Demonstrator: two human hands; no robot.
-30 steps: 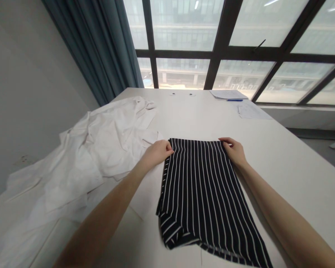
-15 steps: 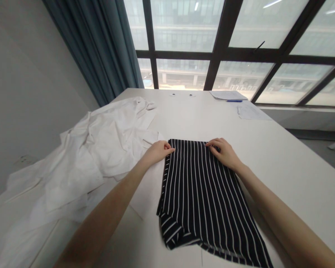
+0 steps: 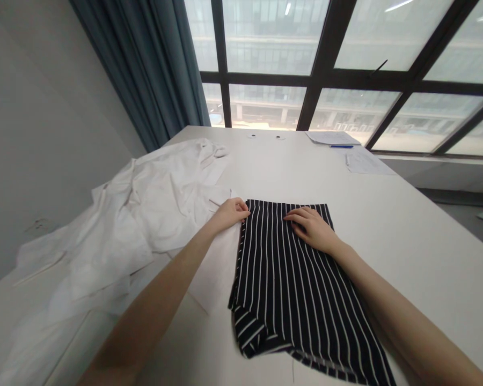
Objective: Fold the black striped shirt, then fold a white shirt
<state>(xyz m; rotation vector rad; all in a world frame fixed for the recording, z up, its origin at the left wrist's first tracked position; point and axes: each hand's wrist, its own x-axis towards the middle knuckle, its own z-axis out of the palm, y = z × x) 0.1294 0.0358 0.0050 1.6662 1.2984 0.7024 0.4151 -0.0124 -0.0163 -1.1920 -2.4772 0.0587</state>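
White table (image 3: 402,236): smooth support; on it, right of the heap, lies the striped cloth.
White cloth heap (image 3: 165,209): loose, rumpled, along the left side.
Striped cloth (image 3: 282,279): black with white stripes, spread lengthwise toward the window; probably light, limp and unbreakable, apt to slide or wrinkle if pushed.
Near-left corner (image 3: 249,335): turned over and bunched; a poor hold until smoothed.
Right hand (image 3: 312,228): palm down upon the cloth, fingers loosely spread, gripping nothing.
Left hand (image 3: 230,213): fingers curled toward the thumb at the far-left corner; whether fabric is pinched cannot be told.
Far-right corner (image 3: 324,208): flat and uncovered; likely a good pinch point.
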